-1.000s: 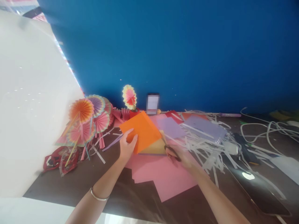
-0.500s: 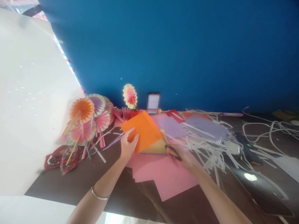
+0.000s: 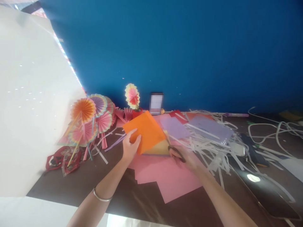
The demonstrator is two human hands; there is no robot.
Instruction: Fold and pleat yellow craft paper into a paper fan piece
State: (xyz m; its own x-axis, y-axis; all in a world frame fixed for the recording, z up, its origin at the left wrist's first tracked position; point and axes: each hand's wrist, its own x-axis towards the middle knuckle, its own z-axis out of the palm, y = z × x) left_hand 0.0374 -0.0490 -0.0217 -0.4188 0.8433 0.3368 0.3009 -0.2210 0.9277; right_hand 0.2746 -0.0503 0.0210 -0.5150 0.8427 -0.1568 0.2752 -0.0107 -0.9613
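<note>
My left hand (image 3: 130,147) grips the near corner of an orange paper sheet (image 3: 146,130), holding it tilted up off the table. My right hand (image 3: 186,158) is closed round the dark handles of a pair of scissors (image 3: 175,152), whose blades meet the sheet's right edge. Beneath the orange sheet lies a yellowish sheet (image 3: 159,148), and under both hands are pink sheets (image 3: 165,178) spread on the dark table (image 3: 78,181). A thin metal bangle (image 3: 101,197) circles my left wrist.
Folded paper fans on sticks (image 3: 88,118) are heaped at the left. Lilac sheets (image 3: 208,127) and several white paper strips (image 3: 213,151) lie to the right, with white cables (image 3: 272,129) and a dark glossy slab (image 3: 262,189). A blue wall (image 3: 180,53) stands behind.
Both hands, the orange sheet and the scissors stay almost as they were; the view has drifted slightly.
</note>
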